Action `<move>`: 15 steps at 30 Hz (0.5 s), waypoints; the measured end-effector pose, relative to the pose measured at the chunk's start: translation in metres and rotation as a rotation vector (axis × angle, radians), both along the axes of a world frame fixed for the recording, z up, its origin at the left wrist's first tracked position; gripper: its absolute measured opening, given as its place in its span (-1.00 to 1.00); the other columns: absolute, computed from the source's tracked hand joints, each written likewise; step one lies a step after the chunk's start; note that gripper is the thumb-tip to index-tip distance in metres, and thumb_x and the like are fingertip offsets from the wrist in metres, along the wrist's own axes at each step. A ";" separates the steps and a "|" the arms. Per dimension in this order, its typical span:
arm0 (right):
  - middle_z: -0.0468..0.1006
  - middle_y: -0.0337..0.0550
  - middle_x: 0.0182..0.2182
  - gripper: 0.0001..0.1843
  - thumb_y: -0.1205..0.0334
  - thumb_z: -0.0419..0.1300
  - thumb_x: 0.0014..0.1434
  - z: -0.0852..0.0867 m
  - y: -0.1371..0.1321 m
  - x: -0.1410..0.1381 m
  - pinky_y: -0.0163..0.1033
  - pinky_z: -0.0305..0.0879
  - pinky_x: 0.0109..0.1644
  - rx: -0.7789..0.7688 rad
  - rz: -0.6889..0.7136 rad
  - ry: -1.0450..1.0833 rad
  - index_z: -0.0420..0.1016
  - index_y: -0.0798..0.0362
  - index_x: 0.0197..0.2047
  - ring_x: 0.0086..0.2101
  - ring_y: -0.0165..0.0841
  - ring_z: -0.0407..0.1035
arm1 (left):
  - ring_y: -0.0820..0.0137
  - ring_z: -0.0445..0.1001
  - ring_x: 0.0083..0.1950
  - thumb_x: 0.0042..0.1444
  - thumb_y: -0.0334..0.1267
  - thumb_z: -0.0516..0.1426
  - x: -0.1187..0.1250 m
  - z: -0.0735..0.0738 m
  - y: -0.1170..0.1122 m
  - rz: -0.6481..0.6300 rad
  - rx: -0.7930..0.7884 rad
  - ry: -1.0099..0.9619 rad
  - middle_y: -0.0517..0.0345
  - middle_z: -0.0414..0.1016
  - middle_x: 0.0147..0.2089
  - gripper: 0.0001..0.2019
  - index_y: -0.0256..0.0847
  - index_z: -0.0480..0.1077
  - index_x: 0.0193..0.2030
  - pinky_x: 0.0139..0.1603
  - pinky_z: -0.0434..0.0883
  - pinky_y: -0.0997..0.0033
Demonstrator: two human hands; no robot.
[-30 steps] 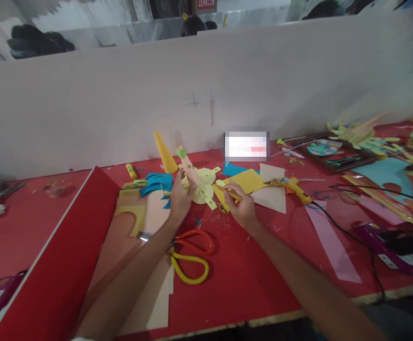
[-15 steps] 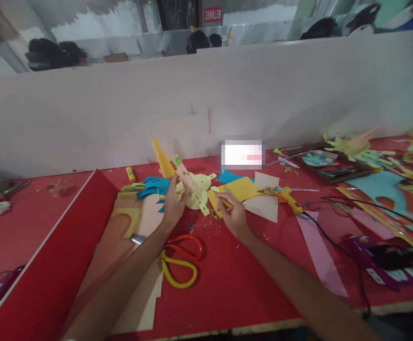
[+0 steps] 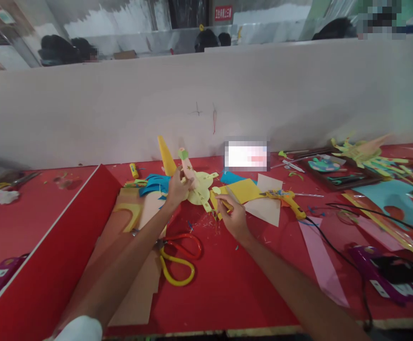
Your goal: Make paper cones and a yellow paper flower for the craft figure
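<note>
Left hand (image 3: pixel 178 187): bare. Left forearm (image 3: pixel 131 255): bare, then white sleeve edge (image 3: pixel 80 329) near frame bottom, plain, rounded outline, remainder cut off. Right hand (image 3: pixel 234 219): bare. Right forearm (image 3: pixel 284 279): bare down to frame edge.

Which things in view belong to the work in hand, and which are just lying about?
In hand:
- star-marked paper piece, held by the left hand
- slim yellow-brown tool, held by the right hand

Apparently just lying about:
- scissors
- glue gun
- yellow cone, standing
- pink paper strip
</note>
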State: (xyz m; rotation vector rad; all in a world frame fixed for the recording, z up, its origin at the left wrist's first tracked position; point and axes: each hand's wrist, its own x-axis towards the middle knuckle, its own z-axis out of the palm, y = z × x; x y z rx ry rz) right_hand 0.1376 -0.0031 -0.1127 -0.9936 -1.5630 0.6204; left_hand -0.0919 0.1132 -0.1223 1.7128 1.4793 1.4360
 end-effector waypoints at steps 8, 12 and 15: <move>0.70 -0.14 -0.26 -0.72 0.08 0.09 0.44 0.001 -0.001 -0.001 -0.25 0.47 -0.20 0.031 -0.008 -0.065 0.58 0.00 -0.06 -0.35 -0.32 0.57 | 0.11 0.59 0.13 0.15 -0.24 0.28 0.012 0.022 0.035 0.047 0.073 -0.034 -0.15 0.56 0.16 -0.46 -0.18 0.31 0.27 0.07 0.59 0.09; 0.73 -0.11 -0.16 -0.73 0.11 0.07 0.44 -0.002 -0.001 0.000 -0.20 0.50 -0.10 0.047 -0.016 -0.157 0.59 -0.03 -0.02 -0.21 -0.25 0.61 | 0.10 0.56 0.14 0.15 -0.22 0.31 0.014 0.014 0.056 0.149 0.069 0.028 -0.09 0.56 0.11 -0.55 -0.11 0.38 0.17 0.16 0.52 0.00; 0.72 -0.09 -0.10 -0.73 0.19 0.07 0.44 -0.001 -0.002 -0.002 -0.17 0.50 -0.05 0.077 0.012 -0.251 0.58 -0.03 0.03 -0.12 -0.22 0.60 | 0.04 0.55 0.15 0.11 -0.20 0.33 0.012 0.003 0.062 0.156 0.071 0.077 -0.08 0.56 0.05 -0.55 -0.11 0.40 0.13 0.25 0.45 -0.15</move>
